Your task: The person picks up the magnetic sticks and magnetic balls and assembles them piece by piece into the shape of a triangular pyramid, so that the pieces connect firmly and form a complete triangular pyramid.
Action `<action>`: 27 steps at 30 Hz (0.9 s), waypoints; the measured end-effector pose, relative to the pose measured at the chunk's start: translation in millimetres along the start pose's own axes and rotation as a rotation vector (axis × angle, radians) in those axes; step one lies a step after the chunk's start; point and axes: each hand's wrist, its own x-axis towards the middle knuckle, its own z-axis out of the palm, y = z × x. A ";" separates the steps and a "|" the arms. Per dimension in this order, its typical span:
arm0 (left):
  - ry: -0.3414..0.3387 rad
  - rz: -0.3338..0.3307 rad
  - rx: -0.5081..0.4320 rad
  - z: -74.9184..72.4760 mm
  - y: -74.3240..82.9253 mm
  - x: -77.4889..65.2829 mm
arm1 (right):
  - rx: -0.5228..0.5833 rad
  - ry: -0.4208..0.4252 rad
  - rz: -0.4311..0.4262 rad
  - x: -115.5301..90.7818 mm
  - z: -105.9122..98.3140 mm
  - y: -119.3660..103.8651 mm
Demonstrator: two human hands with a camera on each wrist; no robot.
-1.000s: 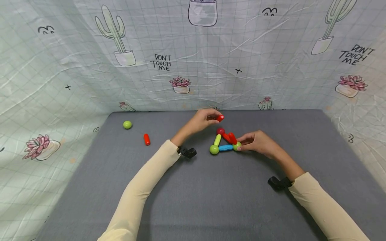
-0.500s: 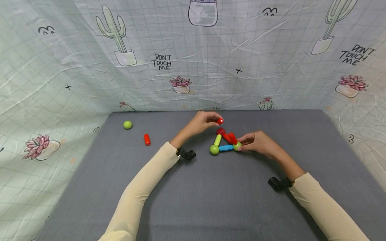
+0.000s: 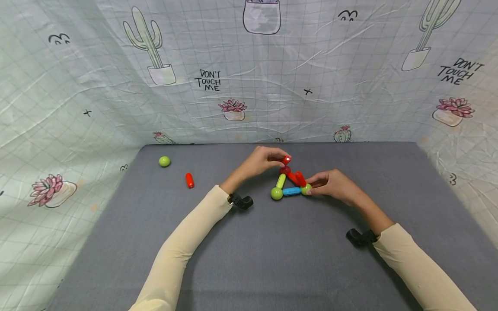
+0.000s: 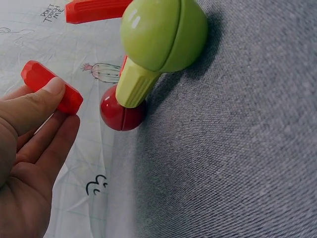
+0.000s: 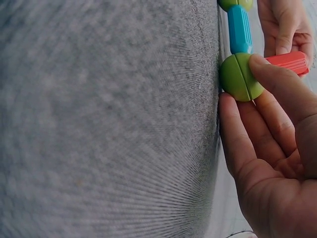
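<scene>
My left hand (image 3: 262,162) pinches a red rod (image 4: 52,87) between thumb and fingers, just above the dark red ball (image 4: 123,109). That ball is one corner of a triangle of rods and balls on the table. A yellow-green rod (image 3: 281,180) runs from it to a green ball (image 3: 276,193), and a blue rod (image 3: 292,191) joins that to a second green ball (image 5: 240,78). My right hand (image 3: 332,186) grips this second ball with thumb and fingers. From it a red rod (image 5: 290,63) sticks up; another red rod (image 3: 292,178) forms the far side.
On the left part of the grey table (image 3: 249,259) lie a loose green ball (image 3: 164,161) and a loose red rod (image 3: 189,180). A patterned cloth (image 3: 249,65) hangs behind the table's back edge and along its sides.
My left hand has come down and slightly toward me with its red rod, from above the dark red ball to close over it. The right hand stays on the green ball.
</scene>
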 end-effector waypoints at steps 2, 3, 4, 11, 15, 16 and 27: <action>-0.006 0.004 0.005 0.5 -0.2 -0.1 | 0.002 0.000 0.001 0.1 0.1 0.0; -0.008 0.004 0.008 0.9 0.0 -0.1 | 0.004 0.000 0.000 0.1 0.1 0.0; -0.010 0.004 0.013 1.3 0.0 -0.1 | 0.005 0.000 0.001 0.2 0.1 0.0; -0.008 -0.005 0.004 5.0 0.5 -1.1 | 0.010 0.002 0.011 0.2 0.0 0.0; 0.000 -0.011 -0.011 8.6 -2.2 -1.0 | 0.015 -0.002 0.012 0.4 -0.1 -0.2; 0.001 -0.009 -0.015 9.4 -2.9 -1.0 | 0.017 -0.002 0.011 0.6 -0.2 -0.3; 0.013 -0.035 -0.045 14.3 -5.5 -2.5 | 0.027 -0.008 0.001 1.7 -0.9 0.0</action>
